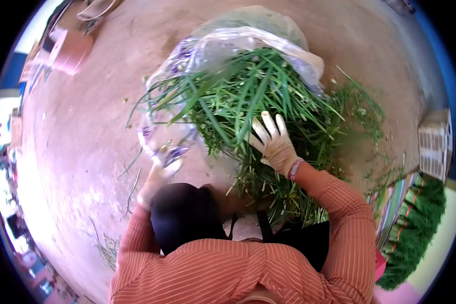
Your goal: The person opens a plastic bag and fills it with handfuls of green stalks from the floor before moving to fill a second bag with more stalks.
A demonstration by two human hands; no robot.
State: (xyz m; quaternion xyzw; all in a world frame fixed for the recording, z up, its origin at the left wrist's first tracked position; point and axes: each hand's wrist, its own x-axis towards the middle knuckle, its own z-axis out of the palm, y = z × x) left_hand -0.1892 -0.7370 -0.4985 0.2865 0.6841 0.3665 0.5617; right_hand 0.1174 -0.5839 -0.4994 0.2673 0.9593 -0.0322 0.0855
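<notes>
A large heap of long green stalks with small pale buds [243, 96], like flowering chives, spills from a clear plastic bag with purple print [223, 38]. My right hand [276, 147], in a white glove, lies on the near side of the heap with its fingers spread. At the left, my gloved left hand [157, 180] grips the bag's loose edge beside my knee; its fingertips are partly blurred. Stalks hang down from the heap between my legs.
Loose stalks [362, 109] lie scattered on the floor right of the heap. Bundled greens with orange ties [413, 228] rest on a striped sheet [390, 207] at the right, near a white plastic crate [433, 147]. A pink bucket [72, 52] stands at the upper left.
</notes>
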